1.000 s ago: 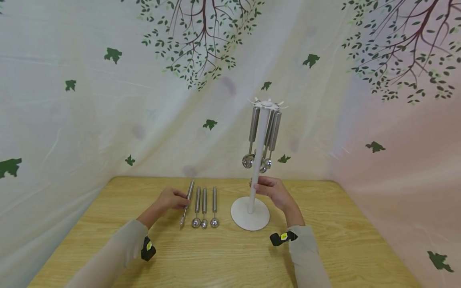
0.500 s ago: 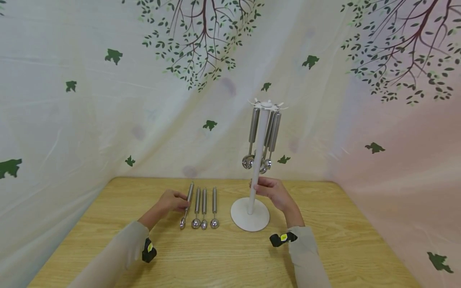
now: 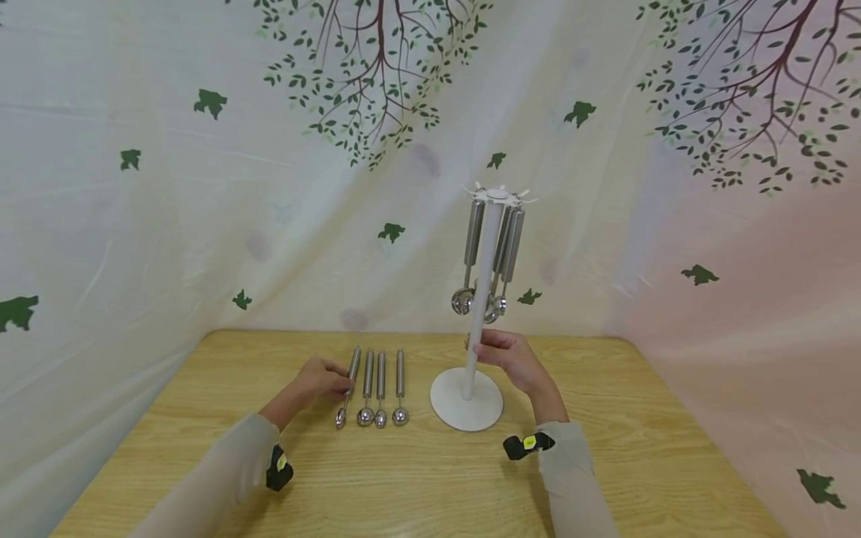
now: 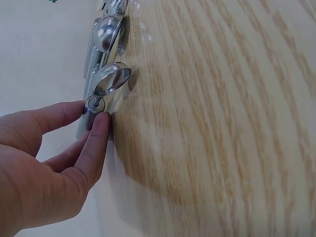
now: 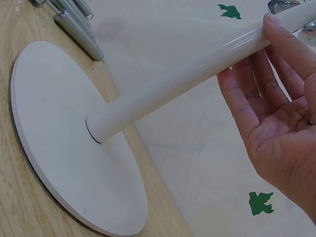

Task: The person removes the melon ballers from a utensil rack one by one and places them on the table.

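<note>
In the head view my left hand [image 3: 324, 378] pinches the handle of the leftmost metal scoop [image 3: 353, 366]. The left wrist view shows thumb and fingers on that handle, close to the small round bowl [image 4: 112, 79]. This scoop lies slightly slanted beside several others, such as the rightmost scoop [image 3: 400, 373], in a row on the table. My right hand [image 3: 514, 359] holds the white post [image 3: 475, 340] of a utensil stand, thumb on one side and fingers on the other. Several metal utensils [image 3: 474, 235] with round bowls hang from the stand's hooked top [image 3: 498, 196].
The stand's round white base [image 3: 464, 409] rests on the wooden table [image 3: 403, 486], right of the scoops. A pale curtain [image 3: 323, 261] with printed leaves and branches hangs behind the table's back edge. Each wrist wears a black camera [image 3: 279, 469].
The leftmost scoop has come slightly down toward me, and its bowl, edge-on before, has turned to show its round side. My left hand keeps its pinch. The right hand and the stand stay put.
</note>
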Action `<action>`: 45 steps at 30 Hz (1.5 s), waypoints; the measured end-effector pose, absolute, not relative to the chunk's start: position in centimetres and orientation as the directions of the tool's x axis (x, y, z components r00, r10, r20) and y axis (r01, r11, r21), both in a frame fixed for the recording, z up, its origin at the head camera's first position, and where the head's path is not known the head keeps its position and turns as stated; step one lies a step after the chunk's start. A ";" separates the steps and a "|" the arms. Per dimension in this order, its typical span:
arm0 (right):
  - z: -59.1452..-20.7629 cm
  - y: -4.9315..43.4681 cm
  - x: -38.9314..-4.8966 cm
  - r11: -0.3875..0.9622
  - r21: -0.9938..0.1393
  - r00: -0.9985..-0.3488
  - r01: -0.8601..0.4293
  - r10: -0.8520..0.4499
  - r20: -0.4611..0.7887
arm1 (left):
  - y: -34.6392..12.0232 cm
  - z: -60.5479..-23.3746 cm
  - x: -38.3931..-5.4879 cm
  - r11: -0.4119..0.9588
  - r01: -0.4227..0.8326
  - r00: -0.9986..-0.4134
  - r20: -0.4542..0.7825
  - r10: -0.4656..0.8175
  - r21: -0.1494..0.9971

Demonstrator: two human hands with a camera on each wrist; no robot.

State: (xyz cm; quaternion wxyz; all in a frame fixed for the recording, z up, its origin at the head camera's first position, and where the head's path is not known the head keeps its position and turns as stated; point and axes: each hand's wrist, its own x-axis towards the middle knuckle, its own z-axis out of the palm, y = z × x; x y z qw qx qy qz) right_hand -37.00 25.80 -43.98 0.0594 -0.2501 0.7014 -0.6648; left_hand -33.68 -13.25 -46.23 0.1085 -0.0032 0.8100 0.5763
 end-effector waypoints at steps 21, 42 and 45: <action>-44.1 25.7 -37.0 0.017 -0.965 -0.880 -0.260 -0.415 0.230 | -12.5 -46.3 -34.1 0.439 -0.177 -0.975 -0.216 0.042 0.881; -43.9 25.6 -37.1 0.008 -0.967 -0.884 -0.253 -0.409 0.228 | -12.5 -46.3 -34.1 0.460 -0.146 -0.981 -0.189 0.048 0.876; -43.9 25.7 -37.1 0.014 -0.967 -0.885 -0.253 -0.406 0.226 | -12.5 -46.2 -34.1 0.475 -0.140 -0.982 -0.184 0.046 0.869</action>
